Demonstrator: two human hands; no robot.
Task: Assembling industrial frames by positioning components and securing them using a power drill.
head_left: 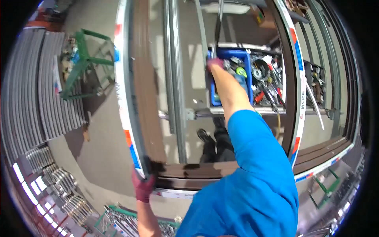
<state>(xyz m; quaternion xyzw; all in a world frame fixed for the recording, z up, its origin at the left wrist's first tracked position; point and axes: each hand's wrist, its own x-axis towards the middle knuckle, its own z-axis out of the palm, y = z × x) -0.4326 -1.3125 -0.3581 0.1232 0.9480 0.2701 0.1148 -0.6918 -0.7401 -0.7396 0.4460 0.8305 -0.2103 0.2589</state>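
A dark red glove covers my left hand (143,185), which grips the near left corner of a large brown metal frame (144,79), apparently a window or door frame. My right hand (214,63), gloved alike, reaches through the frame's opening to the left rim of a blue plastic bin (249,67). From that hand a long thin bar (218,33), dark along its middle and paler at the ends, runs away from me. My fingers look closed round its near end, partly blurred. Small parts and a yellow-green round item (241,72) lie in the bin.
Right of the bin, a tray holds tools and a coiled dark hose (260,70). A green metal stand (85,63) is at the left, beside stacked grey profiles (27,87). More brown frame bars (339,79) stand at the right. My shoes (204,135) show below the frame.
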